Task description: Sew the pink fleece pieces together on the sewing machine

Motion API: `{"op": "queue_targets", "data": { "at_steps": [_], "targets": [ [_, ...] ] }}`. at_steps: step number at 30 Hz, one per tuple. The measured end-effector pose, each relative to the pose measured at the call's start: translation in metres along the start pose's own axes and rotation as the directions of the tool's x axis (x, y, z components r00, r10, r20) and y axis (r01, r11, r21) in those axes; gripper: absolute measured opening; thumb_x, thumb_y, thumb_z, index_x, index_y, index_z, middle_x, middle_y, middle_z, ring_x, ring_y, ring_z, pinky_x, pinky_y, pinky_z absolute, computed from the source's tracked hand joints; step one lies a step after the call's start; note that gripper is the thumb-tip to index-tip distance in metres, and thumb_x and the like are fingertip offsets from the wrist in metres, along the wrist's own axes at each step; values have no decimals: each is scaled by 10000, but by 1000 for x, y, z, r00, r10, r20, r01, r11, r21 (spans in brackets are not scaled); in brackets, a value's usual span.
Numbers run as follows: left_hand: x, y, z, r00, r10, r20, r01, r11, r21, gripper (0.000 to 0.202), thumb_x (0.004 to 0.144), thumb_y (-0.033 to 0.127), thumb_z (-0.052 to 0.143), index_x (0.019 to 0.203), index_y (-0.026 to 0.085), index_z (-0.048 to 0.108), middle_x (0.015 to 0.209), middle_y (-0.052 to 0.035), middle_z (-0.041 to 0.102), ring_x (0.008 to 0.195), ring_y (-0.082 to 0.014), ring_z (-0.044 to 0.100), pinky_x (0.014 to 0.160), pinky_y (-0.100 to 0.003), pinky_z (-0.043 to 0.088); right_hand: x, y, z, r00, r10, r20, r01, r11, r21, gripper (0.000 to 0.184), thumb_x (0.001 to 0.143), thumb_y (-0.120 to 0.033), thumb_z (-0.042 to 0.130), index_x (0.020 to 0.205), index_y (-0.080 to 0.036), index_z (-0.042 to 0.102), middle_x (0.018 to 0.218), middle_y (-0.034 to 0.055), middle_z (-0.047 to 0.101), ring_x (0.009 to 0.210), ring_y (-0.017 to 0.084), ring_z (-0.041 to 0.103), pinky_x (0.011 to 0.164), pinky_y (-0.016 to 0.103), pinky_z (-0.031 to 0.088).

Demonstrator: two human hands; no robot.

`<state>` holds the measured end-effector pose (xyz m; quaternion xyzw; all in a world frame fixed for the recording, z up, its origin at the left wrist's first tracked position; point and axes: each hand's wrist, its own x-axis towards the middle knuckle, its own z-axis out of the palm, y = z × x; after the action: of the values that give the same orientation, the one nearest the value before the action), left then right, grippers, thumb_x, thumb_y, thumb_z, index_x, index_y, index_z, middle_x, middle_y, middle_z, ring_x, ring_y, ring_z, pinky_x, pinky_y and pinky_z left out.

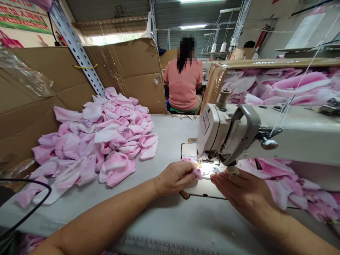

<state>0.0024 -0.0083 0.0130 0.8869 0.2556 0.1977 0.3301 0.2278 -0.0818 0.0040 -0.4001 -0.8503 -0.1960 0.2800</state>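
Note:
My left hand is closed on a small pink fabric piece, holding it on the needle plate beneath the head of a white sewing machine. My right hand lies flat on the machine bed just right of the needle, fingers stretched out toward the fabric piece, nothing held in it. The fabric's far end is hidden under the presser foot area.
A heap of pink fabric pieces lies at the left of the grey table, backed by cardboard walls. More pink fabric fills a box behind the machine and spills at the right. A person in a pink shirt sits ahead, back turned.

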Motion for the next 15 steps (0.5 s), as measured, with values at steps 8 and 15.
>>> {"op": "queue_targets", "data": {
  "at_steps": [8,15],
  "targets": [
    [0,2,-3,1000,21,8,-21,999,-46,284,938,313,371,861,135,579,736,-15,533,738,-137,502,740,-229,408,-7,7,7,997,-67,25,68,997,-27,140,870,-106,581,999,-128,631,847,50,685,759,199,589,681,351,468],
    [1,1,-1,1000,-28,-7,27,990,-138,309,940,350,413,901,134,630,762,-13,564,718,-115,492,675,-192,390,-4,6,3,997,-64,45,65,998,-4,168,880,-91,548,1021,-128,632,847,52,681,793,218,590,691,367,485]
  ]
}}
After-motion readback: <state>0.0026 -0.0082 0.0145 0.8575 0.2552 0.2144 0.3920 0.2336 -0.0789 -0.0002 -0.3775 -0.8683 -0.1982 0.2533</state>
